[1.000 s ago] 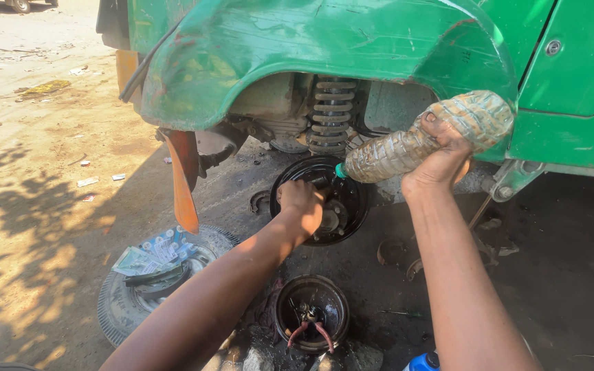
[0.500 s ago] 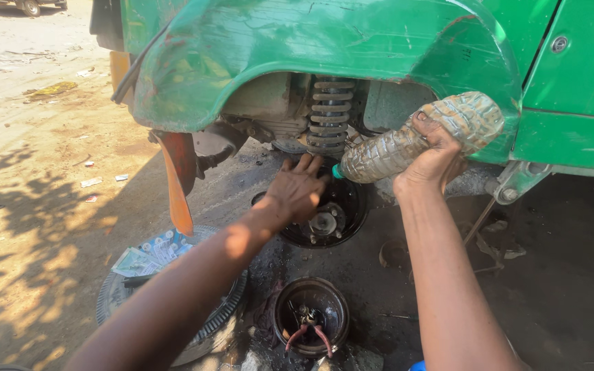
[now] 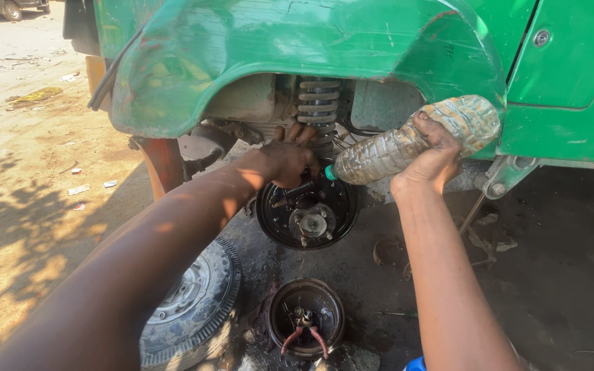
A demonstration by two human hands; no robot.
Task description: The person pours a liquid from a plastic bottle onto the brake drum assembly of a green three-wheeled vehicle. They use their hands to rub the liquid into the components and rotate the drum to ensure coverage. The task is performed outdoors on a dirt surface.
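Under the green wheel arch (image 3: 297, 48) filling the upper frame, the removed wheel (image 3: 190, 302) lies lower left, the bare brake hub (image 3: 309, 220) sits at centre, the right hand (image 3: 434, 161) is clamped around a tilted plastic bottle (image 3: 414, 141) at centre right, nozzle toward the hub, and the left hand (image 3: 287, 161), its grip curled on parts just above the hub.

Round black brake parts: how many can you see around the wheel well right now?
2. A round black brake backing plate is mounted under the green fender, below the left hand. A round dark brake drum lies on the ground below it. Others may be hidden.
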